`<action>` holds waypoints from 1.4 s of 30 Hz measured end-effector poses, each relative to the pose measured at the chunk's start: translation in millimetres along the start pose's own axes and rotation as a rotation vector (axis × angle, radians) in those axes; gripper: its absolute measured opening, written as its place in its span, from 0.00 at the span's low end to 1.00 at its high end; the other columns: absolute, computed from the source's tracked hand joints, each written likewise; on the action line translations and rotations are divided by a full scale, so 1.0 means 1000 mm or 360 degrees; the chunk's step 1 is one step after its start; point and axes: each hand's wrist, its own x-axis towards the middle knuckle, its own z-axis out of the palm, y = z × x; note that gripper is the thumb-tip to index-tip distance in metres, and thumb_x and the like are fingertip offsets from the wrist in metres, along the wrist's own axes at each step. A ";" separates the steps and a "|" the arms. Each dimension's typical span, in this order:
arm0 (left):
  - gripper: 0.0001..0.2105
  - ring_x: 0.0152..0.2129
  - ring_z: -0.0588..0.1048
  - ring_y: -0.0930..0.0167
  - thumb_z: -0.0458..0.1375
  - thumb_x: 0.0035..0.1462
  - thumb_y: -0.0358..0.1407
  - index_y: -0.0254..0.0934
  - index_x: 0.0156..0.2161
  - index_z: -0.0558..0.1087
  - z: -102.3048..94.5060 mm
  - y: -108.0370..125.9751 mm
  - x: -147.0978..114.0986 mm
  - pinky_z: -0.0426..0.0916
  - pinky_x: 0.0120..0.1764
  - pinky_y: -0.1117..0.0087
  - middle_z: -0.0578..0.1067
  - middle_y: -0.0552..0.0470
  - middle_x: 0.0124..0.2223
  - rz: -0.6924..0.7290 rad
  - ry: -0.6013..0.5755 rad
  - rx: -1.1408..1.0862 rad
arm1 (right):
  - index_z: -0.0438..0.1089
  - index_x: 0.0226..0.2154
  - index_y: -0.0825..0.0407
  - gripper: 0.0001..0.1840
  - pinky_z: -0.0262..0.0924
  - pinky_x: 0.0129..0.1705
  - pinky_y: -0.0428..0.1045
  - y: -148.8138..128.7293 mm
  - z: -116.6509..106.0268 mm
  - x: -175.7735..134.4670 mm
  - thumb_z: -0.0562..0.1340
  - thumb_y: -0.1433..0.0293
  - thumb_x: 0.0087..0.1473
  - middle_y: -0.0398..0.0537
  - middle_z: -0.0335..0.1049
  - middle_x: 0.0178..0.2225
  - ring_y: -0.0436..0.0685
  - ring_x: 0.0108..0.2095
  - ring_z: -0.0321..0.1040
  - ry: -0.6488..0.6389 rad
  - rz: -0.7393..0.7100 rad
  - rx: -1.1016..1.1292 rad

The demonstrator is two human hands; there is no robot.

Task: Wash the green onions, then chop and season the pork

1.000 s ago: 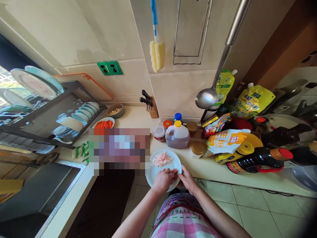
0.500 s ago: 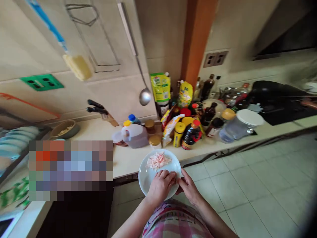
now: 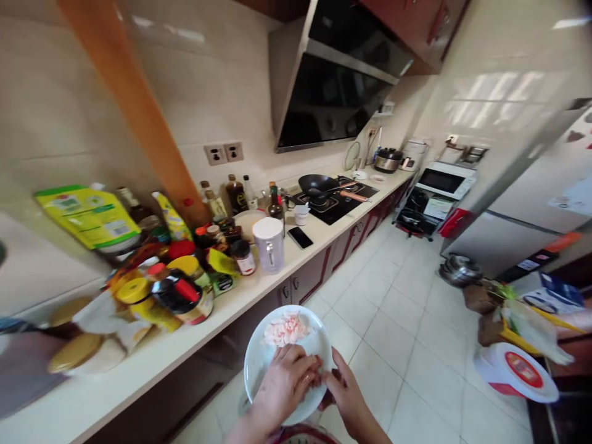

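A pale round plate (image 3: 253, 361) is held in front of my body, above the floor. Thin pinkish-white slices (image 3: 287, 328), which look like raw meat, lie in a heap on its far side. My left hand (image 3: 281, 383) reaches over the plate with its fingers curled down near the right side. Some reddish-brown stuff (image 3: 315, 377) shows by those fingertips, but the fingers mostly cover it and I cannot tell its kind. On the right, my right hand (image 3: 346, 390) grips the plate's rim, thumb on top and fingers underneath.
Sauce bottles (image 3: 180, 295), jars and a lidded clear pitcher (image 3: 269, 250) crowd the counter at left. Farther along are a phone (image 3: 300, 237) and a wok (image 3: 319, 185) on the stove. A white bucket (image 3: 513, 373), metal pots (image 3: 459, 270) and a fridge (image 3: 513, 228) stand at right.
My view has swung right, from the knife block and ladle toward the stove and fridge. The plate has come along in my hands, which keep much the same hold.
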 end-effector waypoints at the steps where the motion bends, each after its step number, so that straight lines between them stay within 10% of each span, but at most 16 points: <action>1: 0.12 0.37 0.69 0.67 0.50 0.57 0.33 0.45 0.45 0.71 0.005 0.005 0.013 0.65 0.41 0.64 0.71 0.49 0.38 0.0034 0.0016 -0.0002 | 0.54 0.54 0.53 0.36 0.60 0.15 0.43 -0.002 -0.016 0.001 0.63 0.60 0.43 0.39 0.67 0.21 0.48 0.16 0.63 0.0083 -0.0025 0.0049; 12: 0.12 0.38 0.73 0.69 0.51 0.57 0.36 0.44 0.46 0.71 0.049 -0.025 0.173 0.70 0.42 0.70 0.73 0.48 0.41 0.0182 0.0325 -0.0046 | 0.48 0.57 0.54 0.54 0.55 0.13 0.43 -0.040 -0.162 0.079 0.69 0.54 0.31 0.38 0.68 0.15 0.49 0.12 0.61 0.0656 -0.0085 0.0557; 17: 0.12 0.38 0.74 0.69 0.49 0.58 0.37 0.43 0.45 0.71 0.058 -0.027 0.313 0.71 0.42 0.70 0.73 0.47 0.41 0.0216 0.0349 -0.0106 | 0.57 0.54 0.52 0.49 0.58 0.14 0.46 -0.110 -0.230 0.149 0.70 0.55 0.29 0.38 0.66 0.14 0.52 0.13 0.63 0.0823 -0.0272 0.0571; 25: 0.14 0.41 0.69 0.68 0.48 0.58 0.33 0.42 0.48 0.69 0.070 0.042 0.518 0.67 0.45 0.66 0.71 0.47 0.42 0.0634 0.0035 -0.0295 | 0.55 0.55 0.48 0.49 0.60 0.17 0.43 -0.211 -0.326 0.232 0.71 0.58 0.29 0.33 0.63 0.15 0.49 0.15 0.62 0.1077 -0.0229 0.0685; 33: 0.14 0.40 0.70 0.68 0.47 0.59 0.35 0.41 0.48 0.69 0.119 0.046 0.668 0.68 0.43 0.68 0.69 0.45 0.42 0.0426 -0.0060 -0.0607 | 0.50 0.56 0.51 0.50 0.64 0.22 0.43 -0.303 -0.450 0.346 0.70 0.62 0.32 0.34 0.67 0.19 0.47 0.18 0.62 0.1007 -0.0161 0.0648; 42: 0.13 0.39 0.72 0.70 0.47 0.59 0.35 0.43 0.45 0.70 0.153 0.045 0.853 0.69 0.43 0.72 0.72 0.47 0.42 0.0110 0.0205 -0.0426 | 0.54 0.54 0.50 0.43 0.65 0.24 0.44 -0.475 -0.587 0.501 0.69 0.61 0.36 0.36 0.70 0.21 0.47 0.19 0.63 0.0745 -0.0210 0.0308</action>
